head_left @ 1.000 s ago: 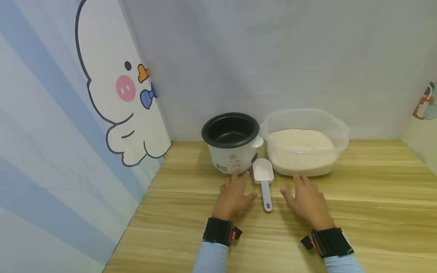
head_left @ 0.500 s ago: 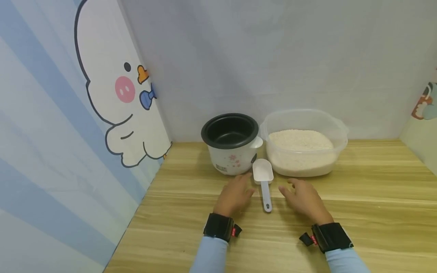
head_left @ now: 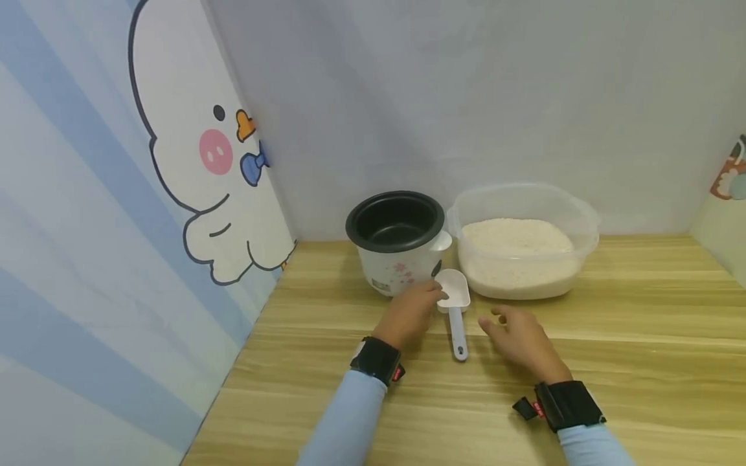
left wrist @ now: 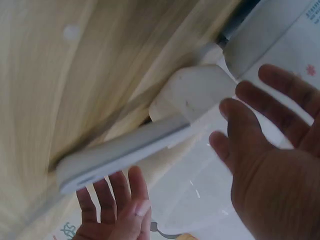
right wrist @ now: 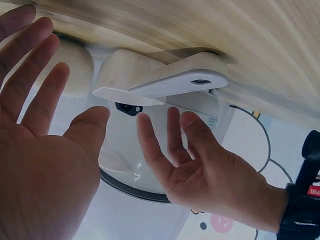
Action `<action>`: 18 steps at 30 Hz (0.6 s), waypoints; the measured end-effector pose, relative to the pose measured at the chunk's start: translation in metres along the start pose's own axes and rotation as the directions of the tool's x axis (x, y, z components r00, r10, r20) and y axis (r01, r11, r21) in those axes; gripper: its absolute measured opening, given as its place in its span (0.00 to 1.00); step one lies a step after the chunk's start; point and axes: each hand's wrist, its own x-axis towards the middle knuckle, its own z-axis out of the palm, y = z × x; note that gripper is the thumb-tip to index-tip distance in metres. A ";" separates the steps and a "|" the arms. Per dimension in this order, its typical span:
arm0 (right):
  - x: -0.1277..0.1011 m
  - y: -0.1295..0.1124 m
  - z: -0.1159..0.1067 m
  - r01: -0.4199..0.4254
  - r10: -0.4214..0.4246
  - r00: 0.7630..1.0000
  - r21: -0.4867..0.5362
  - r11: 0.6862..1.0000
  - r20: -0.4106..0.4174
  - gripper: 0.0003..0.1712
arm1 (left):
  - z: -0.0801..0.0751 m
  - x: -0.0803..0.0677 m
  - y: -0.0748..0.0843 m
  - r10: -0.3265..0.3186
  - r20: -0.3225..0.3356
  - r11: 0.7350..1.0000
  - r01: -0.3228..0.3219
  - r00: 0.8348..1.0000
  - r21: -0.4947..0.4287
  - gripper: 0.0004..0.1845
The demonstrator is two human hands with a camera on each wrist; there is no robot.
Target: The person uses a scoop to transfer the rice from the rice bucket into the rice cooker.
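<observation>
Wooden table: both hands flank the unlabelled white scoop.

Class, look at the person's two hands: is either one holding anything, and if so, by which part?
Nothing is held. The left hand and the right hand are both open, fingers spread, on either side of the white scoop lying on the table.

Occlusions and cut-offs
Left hand covers part of the scoop bowl; sticker cropped at right edge.

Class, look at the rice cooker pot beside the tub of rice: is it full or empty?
Empty. The head view looks into the rice cooker pot and shows only its bare dark inside, while the rice fills the clear tub beside it.
</observation>
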 end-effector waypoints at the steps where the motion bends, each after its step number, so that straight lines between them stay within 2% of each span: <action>1: 0.000 0.002 -0.002 0.003 -0.003 1.000 0.005 1.000 -0.001 0.30 | 0.002 0.005 0.000 0.029 -0.011 0.999 -0.029 1.000 0.021 0.19; 6: 0.000 0.004 0.000 0.009 -0.009 1.000 0.024 1.000 -0.016 0.30 | 0.009 0.019 -0.006 0.086 -0.012 0.986 -0.083 0.996 0.143 0.15; 11: -0.002 0.008 0.004 0.009 -0.007 1.000 0.065 0.998 -0.029 0.33 | 0.018 0.027 -0.006 0.114 0.044 0.955 -0.121 0.993 0.270 0.12; 14: -0.003 0.010 0.008 0.015 -0.014 1.000 0.094 0.995 -0.014 0.35 | 0.022 0.026 -0.005 0.101 0.078 0.945 -0.120 0.992 0.306 0.10; 18: -0.002 0.008 0.011 0.027 -0.026 1.000 0.117 0.993 -0.010 0.37 | 0.022 0.024 -0.006 0.073 0.090 0.946 -0.097 0.993 0.309 0.08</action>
